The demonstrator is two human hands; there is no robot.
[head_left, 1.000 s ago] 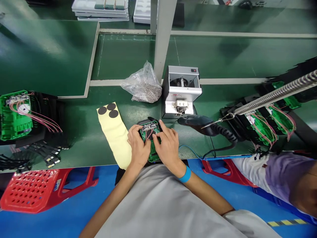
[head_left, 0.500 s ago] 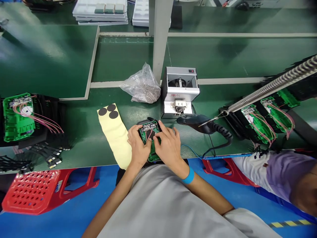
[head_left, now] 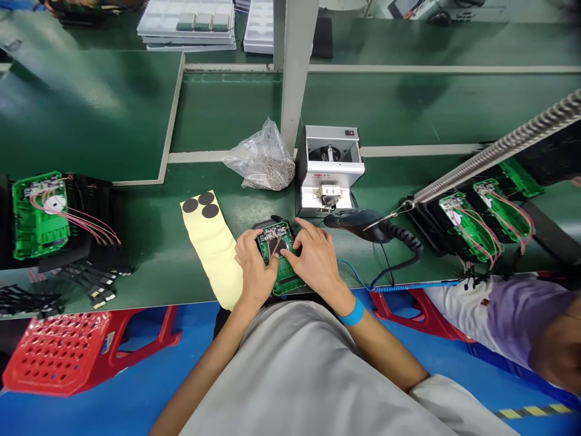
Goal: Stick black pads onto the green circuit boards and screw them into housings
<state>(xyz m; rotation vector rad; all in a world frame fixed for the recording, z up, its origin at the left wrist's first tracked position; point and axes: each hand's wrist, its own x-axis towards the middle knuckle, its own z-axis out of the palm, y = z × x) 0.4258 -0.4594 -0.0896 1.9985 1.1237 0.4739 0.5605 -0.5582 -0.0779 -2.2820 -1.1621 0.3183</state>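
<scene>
In the head view, a green case (head_left: 287,277) is seen at the lower centre of the frame, edged in black at its top, with a dark, silver-flecked circuit board (head_left: 274,232), thin reddish wires (head_left: 275,245) and a dark patch (head_left: 282,244) inside. Its left side is held by the curled left hand (head_left: 256,263); the right hand (head_left: 318,257) is half open, its thumb tip laid near the patch, with nothing visibly gripped

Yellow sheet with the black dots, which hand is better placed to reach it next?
Probably the left: the left hand is right beside the yellow sheet, while the right hand is farther off, toward the other side of the green casing.
</scene>
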